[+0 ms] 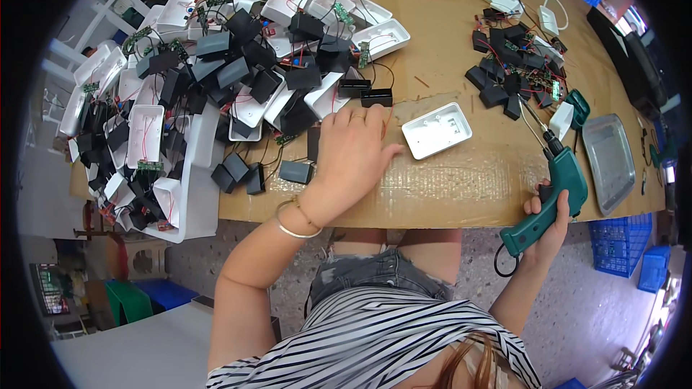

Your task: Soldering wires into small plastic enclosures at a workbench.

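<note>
- The left hand [352,145] lies palm down, thumb spread from bent fingers; whether it grips anything underneath, I cannot tell.
- The right hand [552,236] is wrapped around a green soldering gun [568,173], its tip angled away toward a pile of black boxes [493,95].
- Beyond the left fingertips sit two black holders [375,98].
- The white casing [437,131] lies just right of the left thumb (clearly the nearer hand), its long axis slanting, right end farther from the person.
- Outward: cardboard [461,202], a metal tray [610,158] far right.
</note>
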A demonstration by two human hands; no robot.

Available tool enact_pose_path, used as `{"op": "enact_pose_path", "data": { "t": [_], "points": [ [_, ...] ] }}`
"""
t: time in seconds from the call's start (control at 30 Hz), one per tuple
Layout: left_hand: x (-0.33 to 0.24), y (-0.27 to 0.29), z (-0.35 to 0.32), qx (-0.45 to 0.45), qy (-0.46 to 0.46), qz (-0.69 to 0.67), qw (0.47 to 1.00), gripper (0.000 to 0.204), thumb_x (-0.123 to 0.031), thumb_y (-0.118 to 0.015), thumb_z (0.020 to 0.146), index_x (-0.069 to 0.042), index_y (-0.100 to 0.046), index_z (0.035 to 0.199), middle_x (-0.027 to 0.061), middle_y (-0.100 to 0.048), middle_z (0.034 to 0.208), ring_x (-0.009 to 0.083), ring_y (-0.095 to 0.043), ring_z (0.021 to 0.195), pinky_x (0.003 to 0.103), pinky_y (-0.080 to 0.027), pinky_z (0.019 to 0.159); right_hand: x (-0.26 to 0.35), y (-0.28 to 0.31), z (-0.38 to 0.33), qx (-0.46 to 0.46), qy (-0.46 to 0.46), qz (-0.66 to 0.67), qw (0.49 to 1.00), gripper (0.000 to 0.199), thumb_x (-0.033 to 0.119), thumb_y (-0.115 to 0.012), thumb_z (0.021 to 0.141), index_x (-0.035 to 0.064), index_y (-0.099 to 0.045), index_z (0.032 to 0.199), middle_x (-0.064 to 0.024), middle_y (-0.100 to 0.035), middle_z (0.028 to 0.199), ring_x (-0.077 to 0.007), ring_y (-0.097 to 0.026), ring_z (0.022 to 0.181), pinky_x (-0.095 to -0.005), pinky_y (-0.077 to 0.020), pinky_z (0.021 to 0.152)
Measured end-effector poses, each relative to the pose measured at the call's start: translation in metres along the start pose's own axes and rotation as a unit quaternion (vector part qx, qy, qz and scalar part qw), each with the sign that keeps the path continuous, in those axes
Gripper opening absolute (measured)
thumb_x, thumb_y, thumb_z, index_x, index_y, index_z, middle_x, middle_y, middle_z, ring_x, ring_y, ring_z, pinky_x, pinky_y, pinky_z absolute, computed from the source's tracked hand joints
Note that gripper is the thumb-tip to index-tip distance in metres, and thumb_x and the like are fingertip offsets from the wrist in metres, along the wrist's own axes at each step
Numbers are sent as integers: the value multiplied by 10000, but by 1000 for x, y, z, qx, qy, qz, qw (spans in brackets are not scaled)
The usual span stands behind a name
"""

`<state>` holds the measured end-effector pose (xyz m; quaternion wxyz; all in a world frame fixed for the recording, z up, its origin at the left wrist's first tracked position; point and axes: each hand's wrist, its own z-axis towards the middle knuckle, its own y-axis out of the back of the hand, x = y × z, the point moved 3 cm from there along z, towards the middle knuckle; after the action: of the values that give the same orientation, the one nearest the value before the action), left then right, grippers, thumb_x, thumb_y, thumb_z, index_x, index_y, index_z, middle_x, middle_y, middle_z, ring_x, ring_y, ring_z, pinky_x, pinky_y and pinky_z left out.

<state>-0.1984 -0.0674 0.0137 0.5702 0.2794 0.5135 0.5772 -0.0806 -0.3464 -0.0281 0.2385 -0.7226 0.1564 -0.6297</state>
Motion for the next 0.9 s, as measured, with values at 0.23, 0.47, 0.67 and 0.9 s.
{"op": "enact_pose_path", "data": {
  "t": [0.23,0.47,0.67,0.9],
  "points": [
    [22,-13,-12,35,17,40,998,185,-213,-643,754,-40,-576,757,113,-595,756,289,-547,809,392,-388,728,-3,8,-1,9,-8,2,1000,378,276,-500,908,-53,-475,1091,-116,-523,933,-110,-449,607,-243,-380,560],
    [22,4,-16,-3,18,-76,997,145,-140,-550,844,-5,-503,870,140,-577,757,298,-566,693,399,-421,669,-4,-6,-23,22,6,9,1000,447,342,-470,916,-35,-442,1155,-125,-529,932,-115,-460,614,-245,-394,560],
    [4,7,-28,34,60,-508,858,105,-78,-457,908,-1,-403,956,60,-527,722,128,-533,595,254,-425,549,-15,-55,-74,181,-23,-23,983,705,531,-533,819,-1,-366,1251,-108,-550,830,-138,-544,657,-287,-493,645],
    [-23,9,-33,130,-140,-553,811,113,-92,-506,900,-34,-411,914,78,-513,752,97,-482,619,210,-413,538,-27,-99,-78,150,-50,-51,986,573,-34,-659,741,28,-361,1226,-85,-561,974,-124,-554,834,-254,-464,769]
  ]
}}
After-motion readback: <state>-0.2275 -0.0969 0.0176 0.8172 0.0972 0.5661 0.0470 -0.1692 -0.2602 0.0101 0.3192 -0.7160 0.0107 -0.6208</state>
